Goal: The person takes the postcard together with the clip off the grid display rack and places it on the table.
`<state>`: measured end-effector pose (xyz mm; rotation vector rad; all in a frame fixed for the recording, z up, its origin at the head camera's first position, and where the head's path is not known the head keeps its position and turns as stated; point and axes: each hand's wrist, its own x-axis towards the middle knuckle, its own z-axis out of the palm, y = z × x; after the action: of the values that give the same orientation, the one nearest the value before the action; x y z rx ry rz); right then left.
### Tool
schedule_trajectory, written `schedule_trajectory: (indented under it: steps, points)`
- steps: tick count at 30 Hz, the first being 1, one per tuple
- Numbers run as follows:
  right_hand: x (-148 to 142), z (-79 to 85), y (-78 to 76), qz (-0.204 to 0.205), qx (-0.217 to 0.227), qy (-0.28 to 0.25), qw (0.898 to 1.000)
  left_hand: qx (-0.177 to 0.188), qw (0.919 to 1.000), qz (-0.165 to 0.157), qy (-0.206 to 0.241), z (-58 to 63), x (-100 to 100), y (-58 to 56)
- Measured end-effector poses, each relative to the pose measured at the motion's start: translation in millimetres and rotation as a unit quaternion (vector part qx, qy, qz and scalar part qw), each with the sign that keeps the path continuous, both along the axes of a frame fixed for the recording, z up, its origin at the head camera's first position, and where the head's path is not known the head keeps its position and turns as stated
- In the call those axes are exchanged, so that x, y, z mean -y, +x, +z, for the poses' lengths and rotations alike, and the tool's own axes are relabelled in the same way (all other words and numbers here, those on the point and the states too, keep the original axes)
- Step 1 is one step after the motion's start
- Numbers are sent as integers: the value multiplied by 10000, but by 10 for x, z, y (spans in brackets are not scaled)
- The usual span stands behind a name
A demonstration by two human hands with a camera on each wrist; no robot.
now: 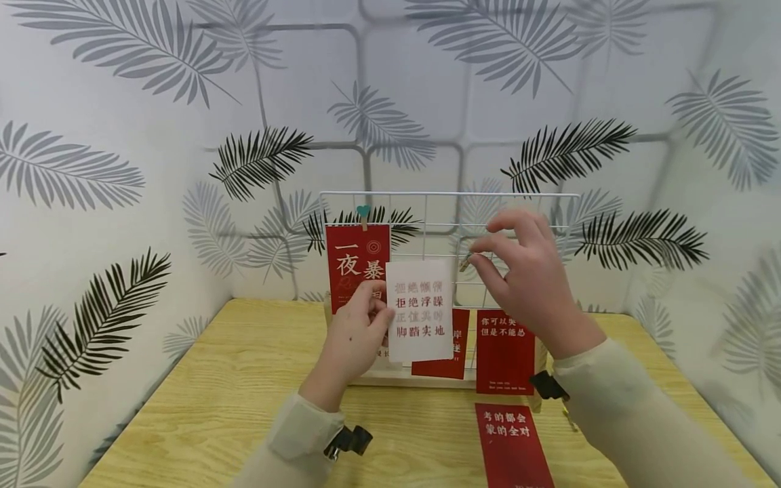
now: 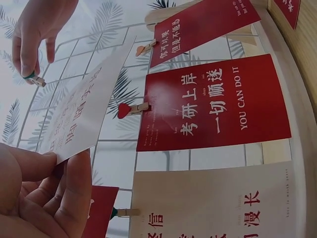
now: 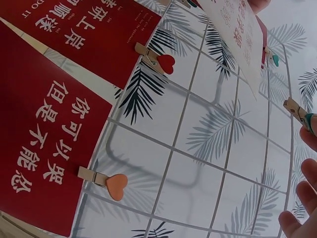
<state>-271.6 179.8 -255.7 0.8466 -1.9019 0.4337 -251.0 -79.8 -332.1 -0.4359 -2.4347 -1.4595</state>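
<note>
My left hand [image 1: 356, 329] pinches a white card [image 1: 419, 346] with red and grey lettering by its left edge, holding it up before a white wire grid [image 1: 451, 194]. In the right wrist view, my right hand [image 3: 307, 193] pinches a small wooden clothespin [image 3: 295, 109] with a green end between thumb and forefinger. That hand stands right of the card, in front of the grid's upper part. A red card [image 1: 342, 271] hangs on the grid at upper left from a clothespin with a teal heart [image 1: 363, 211].
Lower on the grid hang a red card [image 2: 213, 104] with a red-heart clothespin [image 2: 132, 109], another red card [image 1: 505, 359] with an orange-heart clothespin [image 3: 106, 182], and a cream card [image 2: 213, 203]. One more red card [image 1: 515, 447] lies on the wooden table [image 1: 201, 407].
</note>
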Motion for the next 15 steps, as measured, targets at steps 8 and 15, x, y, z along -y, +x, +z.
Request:
schedule_trajectory:
  steps: [8, 15]
  points:
    - [-81, -136, 68, -40, 308, -271, 9992, 216, 9989, -291, 303, -133, -10, 42]
    - [-142, -240, 92, -96, 517, -431, 9977, 300, 9984, -322, 343, -198, 2, 75]
